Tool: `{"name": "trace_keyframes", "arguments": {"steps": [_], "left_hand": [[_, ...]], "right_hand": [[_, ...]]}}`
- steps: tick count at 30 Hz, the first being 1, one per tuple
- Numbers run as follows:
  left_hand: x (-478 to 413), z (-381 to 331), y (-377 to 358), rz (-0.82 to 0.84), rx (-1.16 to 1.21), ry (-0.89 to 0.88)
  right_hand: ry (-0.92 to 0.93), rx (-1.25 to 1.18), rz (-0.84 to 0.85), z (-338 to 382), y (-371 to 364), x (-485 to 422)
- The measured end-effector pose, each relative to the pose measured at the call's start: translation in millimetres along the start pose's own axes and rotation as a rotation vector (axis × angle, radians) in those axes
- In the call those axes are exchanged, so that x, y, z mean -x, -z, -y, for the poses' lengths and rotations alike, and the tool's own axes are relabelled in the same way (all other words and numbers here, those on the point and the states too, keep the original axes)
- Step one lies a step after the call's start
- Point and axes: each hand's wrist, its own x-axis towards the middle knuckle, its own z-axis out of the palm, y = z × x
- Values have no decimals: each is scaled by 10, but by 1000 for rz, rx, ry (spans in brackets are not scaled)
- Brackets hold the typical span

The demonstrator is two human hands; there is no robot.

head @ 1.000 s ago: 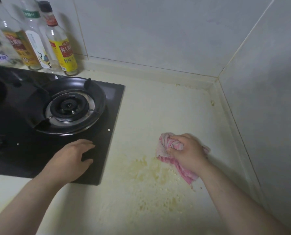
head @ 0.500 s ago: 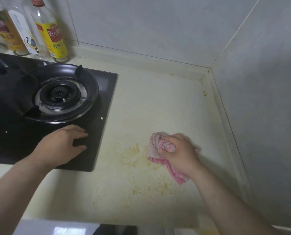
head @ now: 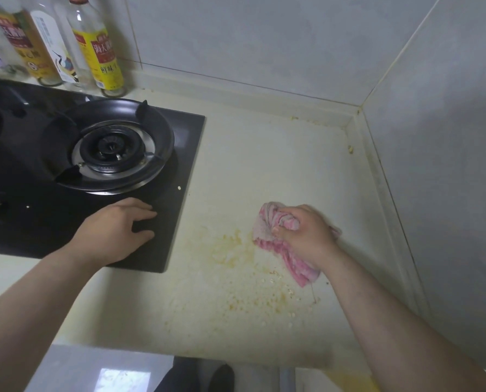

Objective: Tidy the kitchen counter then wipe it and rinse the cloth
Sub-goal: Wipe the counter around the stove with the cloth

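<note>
Two hands in view. Right hand [head: 304, 236] has its fingers curled tight round a bunched pink-and-white striped cloth [head: 270, 236], pressing it on the cream kitchen counter [head: 264, 154] beside a yellowish crumbly smear [head: 236, 278]. Left hand [head: 117, 230] lies flat, fingers loosely spread, on the black glass gas hob [head: 32, 222]'s front right corner. Three labelled sauce bottles [head: 100, 49] stand behind the hob by the wall.

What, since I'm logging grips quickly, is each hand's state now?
Left hand: open, resting on the black glass stove top.
Right hand: gripping the bunched pink cloth.
</note>
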Motion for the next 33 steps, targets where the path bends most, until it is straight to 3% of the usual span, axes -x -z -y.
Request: {"name": "trace_keyframes", "arguments": {"steps": [20,33], "left_hand": [[7,5,-5,2,17,-16],[-12,113,-112,-50,61,-36]], "right_hand": [[90,94,69,10,-141,705],[58,149,37,112,-230,495]]}}
